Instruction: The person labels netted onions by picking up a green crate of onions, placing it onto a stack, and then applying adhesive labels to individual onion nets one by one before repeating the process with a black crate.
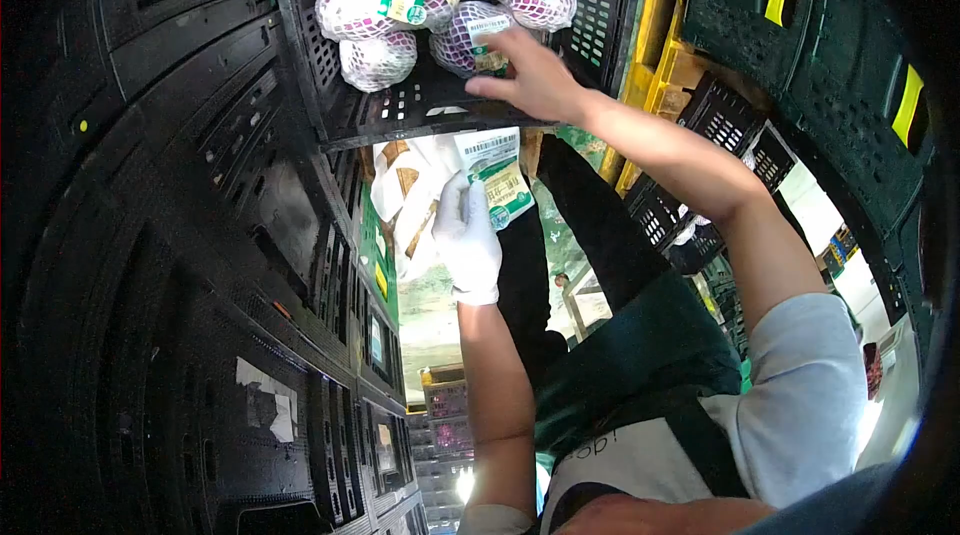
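My left hand (467, 235), in a white glove, grips a white label sheet (495, 173) with a barcode and green print, held just below a black plastic crate (420, 113). Behind the sheet is a white wrapper with brown marks (402, 197). The crate holds several netted bags of purple-white produce (385, 3), each with a green and white tag. My bare right hand (535, 75) reaches into the crate. Its fingers lie flat on the nearest netted bag (462, 43), by that bag's tag, and hold nothing.
Stacks of black perforated crates (230, 265) fill the left side. A yellow frame (650, 30) and more black crates with yellow clips (800, 25) stand at the right. Smaller black crates (725, 130) lie beyond my right forearm.
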Tool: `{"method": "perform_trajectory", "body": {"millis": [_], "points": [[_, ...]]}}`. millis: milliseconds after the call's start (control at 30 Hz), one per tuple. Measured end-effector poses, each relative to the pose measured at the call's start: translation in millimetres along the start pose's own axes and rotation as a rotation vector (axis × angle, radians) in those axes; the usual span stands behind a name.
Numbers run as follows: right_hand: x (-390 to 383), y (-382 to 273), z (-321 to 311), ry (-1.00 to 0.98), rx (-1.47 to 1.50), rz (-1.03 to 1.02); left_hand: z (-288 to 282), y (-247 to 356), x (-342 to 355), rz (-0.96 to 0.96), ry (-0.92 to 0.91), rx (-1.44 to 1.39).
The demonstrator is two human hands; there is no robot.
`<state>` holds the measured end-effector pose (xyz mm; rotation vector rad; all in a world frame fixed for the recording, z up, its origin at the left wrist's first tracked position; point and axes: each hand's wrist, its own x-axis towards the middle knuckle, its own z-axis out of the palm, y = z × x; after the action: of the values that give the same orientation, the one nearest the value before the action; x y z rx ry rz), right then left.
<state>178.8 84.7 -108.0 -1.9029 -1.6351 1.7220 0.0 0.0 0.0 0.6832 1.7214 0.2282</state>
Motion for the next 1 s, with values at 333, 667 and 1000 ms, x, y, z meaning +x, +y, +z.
{"method": "perform_trajectory", "body": {"millis": [333, 667, 1000], "points": [[-35.5, -70.6, -20.8, -0.083, 0.393, -0.085, -26.7, 0.7, 17.9, 0.029, 0.087, -0.016], [85.8, -87.4, -19.9, 0.417, 0.259, -0.52, -34.5, 7.5, -9.7, 0.124, 0.154, -0.137], [140.6, -82.0, 84.4, 0.243, -1.191, -0.951, -26.4, -19.3, -19.0, 0.053, 0.172, -0.408]]}}
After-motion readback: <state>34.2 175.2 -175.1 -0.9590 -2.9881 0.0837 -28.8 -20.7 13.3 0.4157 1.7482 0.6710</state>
